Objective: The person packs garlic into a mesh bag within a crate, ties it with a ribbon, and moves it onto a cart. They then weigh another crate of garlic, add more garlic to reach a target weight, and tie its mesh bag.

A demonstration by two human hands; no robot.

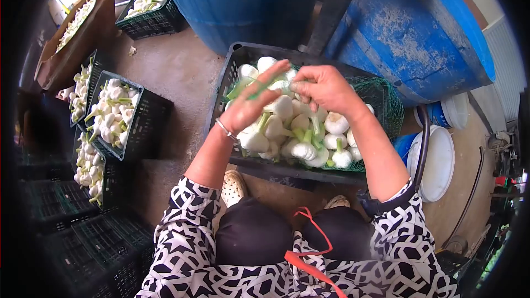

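Show left hand (251,102) with grip wide, fingers stretched, thumb apart, slightly blurred; can't tell whether touching the mesh or holding any. Show right hand (328,91) with grip nearly closed, fingers curled toward thumb; can't tell whether pinching mesh or nothing. Both held just above the garlic bulbs (280,107), near each other.

Find bulbs piled in the black crate (287,173), stems pointing every way. Note green netting (393,111) bunched over the crate's right end, also along the near right edge of the pile.

Judging risks: could snag mesh on stems or crate rim if pulled hard, then tear strands or drag bulbs over the near side. Could lose a mesh edge through too light a pinch at right. Could hook mesh on the bracelet (225,128) at left wrist. Could roll top bulbs off through knocking the loose heap.

Farther out: on the left, see a garlic-filled crate (152,116) on the floor (182,69). On the far right, a scuffed blue barrel (408,38); right, a white tub (433,163). Near, a red ribbon (309,262) hanging at the clothing.
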